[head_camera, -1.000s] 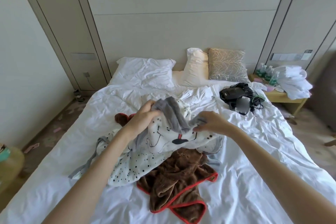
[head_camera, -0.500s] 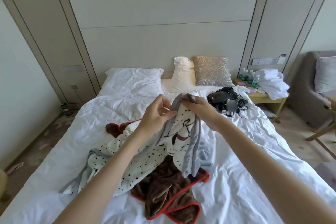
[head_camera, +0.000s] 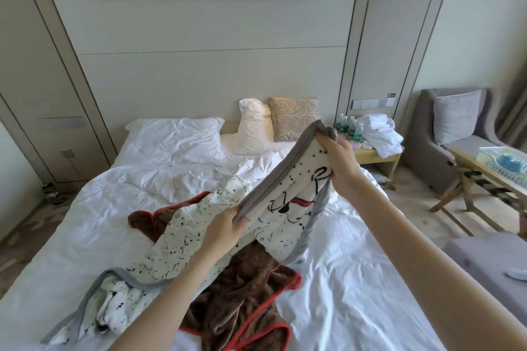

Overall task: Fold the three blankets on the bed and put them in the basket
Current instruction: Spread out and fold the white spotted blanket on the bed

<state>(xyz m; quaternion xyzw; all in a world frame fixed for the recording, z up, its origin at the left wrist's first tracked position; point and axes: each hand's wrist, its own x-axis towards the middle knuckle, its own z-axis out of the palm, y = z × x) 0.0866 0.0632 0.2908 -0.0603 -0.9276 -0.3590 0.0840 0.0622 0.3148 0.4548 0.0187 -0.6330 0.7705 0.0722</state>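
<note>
The right hand's fingers (head_camera: 328,142) are clenched on a corner of the spotted blanket (head_camera: 288,194), pinching its grey border high above the bed (head_camera: 142,194). The left hand (head_camera: 225,226) grasps the same grey border lower down, thumb on top and fingers curled beneath, so the hem runs taut between the two hands. Held this way, the edge is being found and straightened, which looks like the start of a first fold: one hand anchors the corner while the other works along the hem toward the next one.

Below the hands the rest of the spotted blanket sags, its far end trailing across the bed toward the near left edge. It lies partly over a brown blanket (head_camera: 242,299) with red trim, which sits crumpled in the middle of the bed, unfolded. A third blanket cannot be picked out. A pale basket (head_camera: 502,164) sits on a stand (head_camera: 479,179) to the right, well apart from the bed; whether it is the one meant cannot be told. Nothing is folded yet, so the task seems barely begun.
</note>
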